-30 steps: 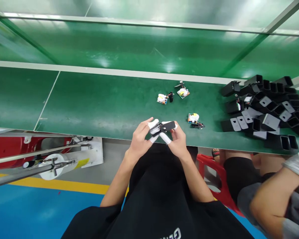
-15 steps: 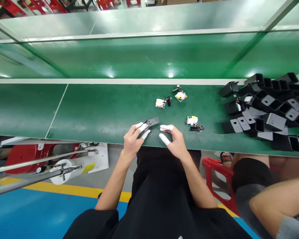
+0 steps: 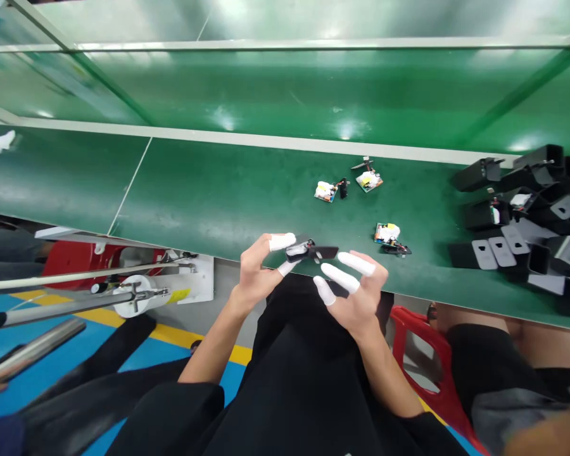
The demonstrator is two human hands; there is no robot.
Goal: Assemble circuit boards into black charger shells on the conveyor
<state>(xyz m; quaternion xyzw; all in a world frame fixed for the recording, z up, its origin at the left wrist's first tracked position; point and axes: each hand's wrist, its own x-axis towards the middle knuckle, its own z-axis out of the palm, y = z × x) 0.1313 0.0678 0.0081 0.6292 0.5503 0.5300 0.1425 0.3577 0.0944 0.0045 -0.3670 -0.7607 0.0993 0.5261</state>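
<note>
My left hand point(image 3: 260, 269), with white finger cots, is closed on a small black plastic case point(image 3: 296, 251) above the bench's front edge. The case's end faces me and shows something pale inside. A flat black end plate point(image 3: 327, 253) sticks out to its right, joined by what look like short leads. Close to that plate is my right hand point(image 3: 358, 291), also in white finger cots, its fingers apart; whether a fingertip touches it I cannot tell. Beyond the hands lie circuit boards with yellow-and-white parts: one board point(image 3: 325, 191), a second board point(image 3: 369, 180) and a third board point(image 3: 387, 234).
Several black rectangular housings point(image 3: 479, 174) are piled at the right of the green bench point(image 3: 218, 190). A white scrap point(image 3: 0, 142) lies far left. Beside me stands a red stool point(image 3: 420, 335) with a seated person. Another person's legs point(image 3: 95, 386) show at lower left.
My left hand has turned the black case so its end shows. My right hand has moved closer, fingers spread wider. The view has shifted, and a person has appeared at lower left.
</note>
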